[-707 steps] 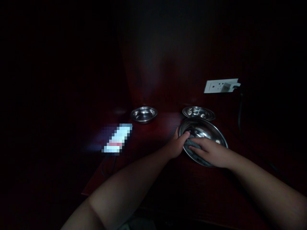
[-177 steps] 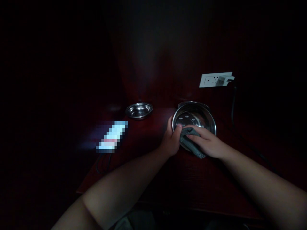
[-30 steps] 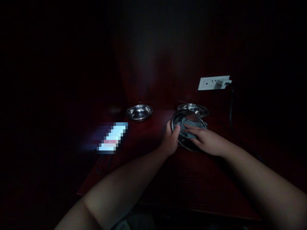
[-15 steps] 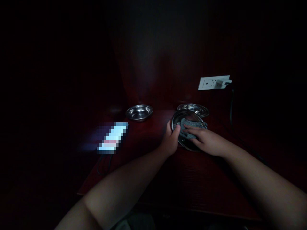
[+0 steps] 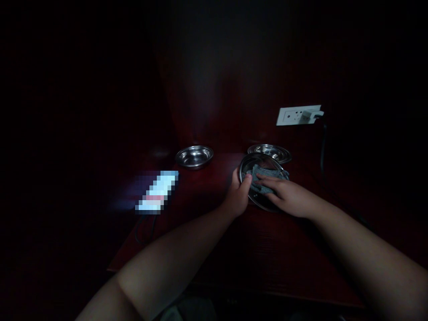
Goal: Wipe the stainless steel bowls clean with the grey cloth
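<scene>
My left hand [image 5: 238,194] grips the left rim of a shiny metal dish [image 5: 257,159], its thumb over the edge. The dish is tilted up, with its inner side towards me. My right hand [image 5: 281,191] presses a grey-green cloth [image 5: 262,176] against the inside of the dish, fingers stretched across the fabric. Part of the cloth is hidden under those fingers. Just behind the held dish, a second metal dish [image 5: 282,154] lies on the dark red table [image 5: 267,254]. A metal bowl [image 5: 195,157] stands apart to the left.
At the left of the table lies a bright, pixelated phone-like object [image 5: 158,194] with a thin dark cable [image 5: 137,232] by it. A white wall socket [image 5: 297,115] at the back right holds a plug, and its black cord [image 5: 323,151] hangs down. The surroundings are very dark.
</scene>
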Available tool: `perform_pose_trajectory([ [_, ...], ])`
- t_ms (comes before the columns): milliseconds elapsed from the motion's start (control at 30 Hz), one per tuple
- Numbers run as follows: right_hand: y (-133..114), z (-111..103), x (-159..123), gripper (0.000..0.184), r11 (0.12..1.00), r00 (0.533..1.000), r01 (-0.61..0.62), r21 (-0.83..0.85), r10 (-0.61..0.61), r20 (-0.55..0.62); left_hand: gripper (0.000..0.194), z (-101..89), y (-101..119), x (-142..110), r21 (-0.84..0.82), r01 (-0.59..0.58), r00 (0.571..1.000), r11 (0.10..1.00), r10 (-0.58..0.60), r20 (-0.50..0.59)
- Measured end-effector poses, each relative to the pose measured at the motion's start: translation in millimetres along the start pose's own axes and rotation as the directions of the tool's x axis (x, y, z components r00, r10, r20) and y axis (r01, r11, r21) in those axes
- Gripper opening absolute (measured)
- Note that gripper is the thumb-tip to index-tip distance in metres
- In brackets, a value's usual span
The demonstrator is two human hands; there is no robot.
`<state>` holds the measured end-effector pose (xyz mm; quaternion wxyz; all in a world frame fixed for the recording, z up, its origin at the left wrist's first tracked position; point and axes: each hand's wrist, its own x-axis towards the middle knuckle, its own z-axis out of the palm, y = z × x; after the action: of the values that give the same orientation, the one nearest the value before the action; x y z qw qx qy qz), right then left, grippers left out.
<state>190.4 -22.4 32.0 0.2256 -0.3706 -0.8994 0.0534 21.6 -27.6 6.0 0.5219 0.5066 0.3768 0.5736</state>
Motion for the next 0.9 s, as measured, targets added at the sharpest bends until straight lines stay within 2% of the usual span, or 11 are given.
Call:
perform_pose_trajectory([
  [200,-2,-1,0,0.042,1.0,1.0,-0.012,0.001,0.012,0.014,0.055,-0.8,0,0,0.001,0.012,1.0,1.0,-0.012,0.009],
  [400,-5,-3,1,0.043,1.0,0.999,-0.006,0.021,0.005,0.031,0.053,-0.7,-3,2,-0.004,-0.067,0.998,0.998,0.067,0.013],
  [667,-12,-4,2,0.046,0.995,0.997,0.058,0.085,-0.062,0.043,0.053,-1.3,-4,1,0.003,-0.045,0.999,0.999,0.045,0.016],
  [900,-18,-7,3,0.046,0.981,0.99,0.108,0.161,-0.122,0.075,0.051,-0.8,-3,1,0.034,-0.113,0.994,0.993,0.112,0.02],
])
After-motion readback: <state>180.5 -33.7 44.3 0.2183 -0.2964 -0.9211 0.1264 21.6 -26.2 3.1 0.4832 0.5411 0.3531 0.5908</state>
